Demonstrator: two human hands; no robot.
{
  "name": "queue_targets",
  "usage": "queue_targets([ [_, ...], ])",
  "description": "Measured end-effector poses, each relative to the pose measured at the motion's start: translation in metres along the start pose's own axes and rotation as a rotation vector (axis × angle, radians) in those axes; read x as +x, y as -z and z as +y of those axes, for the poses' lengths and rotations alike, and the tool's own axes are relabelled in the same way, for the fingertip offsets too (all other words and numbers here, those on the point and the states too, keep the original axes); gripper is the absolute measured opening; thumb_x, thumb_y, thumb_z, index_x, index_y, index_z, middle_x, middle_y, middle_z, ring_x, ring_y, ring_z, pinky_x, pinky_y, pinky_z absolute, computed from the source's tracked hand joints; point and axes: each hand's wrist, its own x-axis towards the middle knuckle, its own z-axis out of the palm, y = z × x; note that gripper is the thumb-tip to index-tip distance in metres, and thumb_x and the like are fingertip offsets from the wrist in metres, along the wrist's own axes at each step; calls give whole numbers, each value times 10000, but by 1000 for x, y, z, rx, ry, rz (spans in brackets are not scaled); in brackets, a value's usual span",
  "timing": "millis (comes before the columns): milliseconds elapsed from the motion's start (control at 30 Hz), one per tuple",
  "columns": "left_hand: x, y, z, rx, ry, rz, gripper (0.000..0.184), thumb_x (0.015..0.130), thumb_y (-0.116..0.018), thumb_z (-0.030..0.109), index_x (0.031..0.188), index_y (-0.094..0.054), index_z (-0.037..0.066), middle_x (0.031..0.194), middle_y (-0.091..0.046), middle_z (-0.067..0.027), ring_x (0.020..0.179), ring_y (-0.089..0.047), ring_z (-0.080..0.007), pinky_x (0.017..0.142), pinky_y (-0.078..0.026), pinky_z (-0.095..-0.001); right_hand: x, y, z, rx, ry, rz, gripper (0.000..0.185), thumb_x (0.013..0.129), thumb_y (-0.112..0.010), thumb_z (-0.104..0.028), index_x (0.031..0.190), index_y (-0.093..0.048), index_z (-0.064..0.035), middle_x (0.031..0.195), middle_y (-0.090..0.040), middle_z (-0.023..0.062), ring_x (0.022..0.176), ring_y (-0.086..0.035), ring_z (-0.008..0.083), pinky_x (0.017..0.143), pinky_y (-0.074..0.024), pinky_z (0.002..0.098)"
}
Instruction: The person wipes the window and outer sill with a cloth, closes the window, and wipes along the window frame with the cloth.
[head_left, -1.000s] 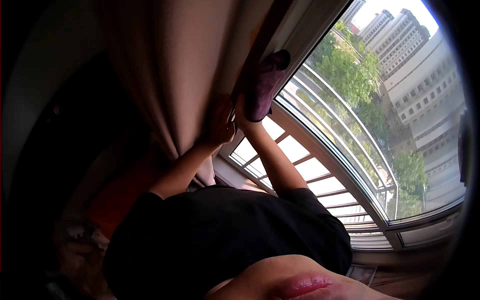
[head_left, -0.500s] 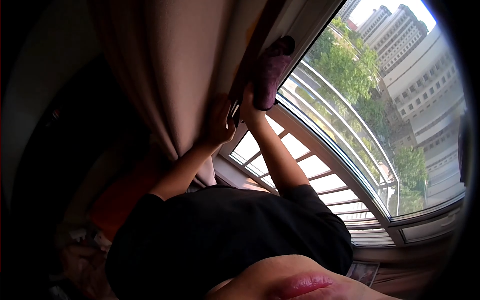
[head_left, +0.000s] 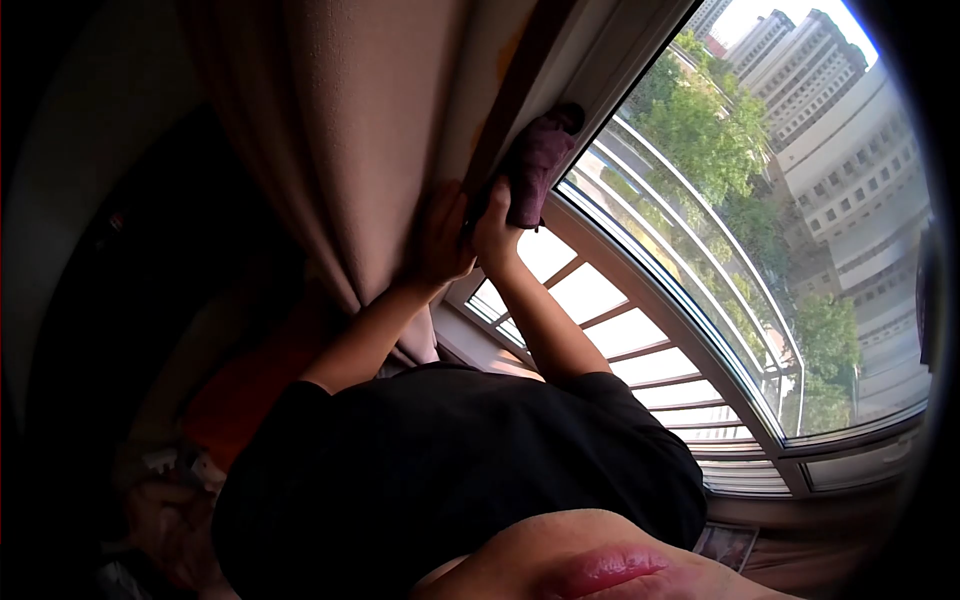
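My right hand (head_left: 495,232) is closed at the lower end of a dark purple bundle (head_left: 543,160), which looks like cloth and has a darker far end. The bundle lies alongside the window frame. Just left of it, in shadow, my left hand (head_left: 447,240) is held close to my right hand, its fingers together beside the curtain (head_left: 360,130). A small dark thing shows between the two hands. What my left hand grips, if anything, cannot be made out.
At the right is a large window (head_left: 700,200) with a white railing, trees and tall buildings outside. A slatted bright panel (head_left: 640,345) sits below the hands. Dark orange cloth (head_left: 225,410) is at the lower left, and a framed picture (head_left: 727,543) at the lower right.
The purple bundle rose half a second ago, then came down again and looks narrower. The dark thing with a bright edge between my hands is now mostly hidden.
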Motion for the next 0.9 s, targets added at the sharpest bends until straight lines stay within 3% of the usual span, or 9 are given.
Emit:
queue_targets([
  [133, -6, -4, -5, 7, 6, -9, 576, 1013, -545, 276, 1459, -449, -75, 1507, -445, -320, 1395, -455, -483, 1184, -362, -557, 19, 1, -49, -255, 238, 25, 627, 1001, -507, -192, 1546, -335, 65, 1620, -330, 246, 1533, -270, 373, 1244, -213, 449],
  [200, -8, -2, -7, -48, 5, -46, 594, 985, -539, 243, 1478, -431, -70, 1516, -440, -317, 1413, -437, -483, 1194, -344, -557, 38, 4, -68, -363, 525, -18, 729, 963, -511, -160, 1586, -222, 84, 1690, -166, 266, 1588, -76, 411, 1275, -68, 479],
  [367, -11, -6, -9, -31, 34, -32, 605, 961, -536, 234, 1484, -444, -56, 1524, -442, -301, 1423, -431, -475, 1203, -333, -553, 65, -3, -88, -225, 511, -62, 724, 942, -515, -141, 1575, -249, 92, 1676, -194, 285, 1582, -99, 430, 1274, -68, 496],
  [433, -11, -6, -9, -30, 35, -24, 606, 960, -541, 241, 1483, -451, -51, 1521, -451, -295, 1418, -439, -472, 1200, -340, -552, 75, -1, -90, -386, 638, -59, 698, 969, -505, -151, 1573, -254, 93, 1673, -202, 286, 1583, -104, 419, 1274, -73, 492],
  [567, -7, -7, -7, -2, 8, 14, 567, 968, -534, 223, 1462, -477, -51, 1491, -483, -295, 1394, -470, -468, 1184, -372, -547, 64, -6, -83, -400, 512, -57, 697, 998, -498, -166, 1589, -222, 81, 1679, -180, 287, 1586, -95, 411, 1274, -76, 490],
  [633, -7, -7, -6, 7, 7, 16, 552, 972, -534, 212, 1454, -483, -52, 1481, -492, -296, 1386, -480, -468, 1178, -382, -548, 51, -9, -68, -276, 328, -58, 713, 1023, -469, -186, 1607, -157, 78, 1693, -110, 293, 1588, -59, 418, 1275, -69, 490],
  [833, -16, -4, -6, 48, 0, -11, 518, 998, -567, 204, 1422, -494, -86, 1455, -507, -296, 1367, -493, -466, 1167, -388, -552, 25, -9, -41, -442, 453, -2, 745, 1007, -426, -174, 1607, -81, 102, 1697, -19, 313, 1577, -1, 470, 1274, -44, 512],
  [900, -24, -3, -8, 138, 46, -126, 507, 1005, -558, 193, 1401, -494, -116, 1445, -514, -293, 1350, -504, -463, 1168, -381, -558, 14, -3, -41, -468, 377, -48, 779, 989, -464, -185, 1606, -86, 103, 1692, -22, 323, 1574, -5, 481, 1273, -47, 515],
])
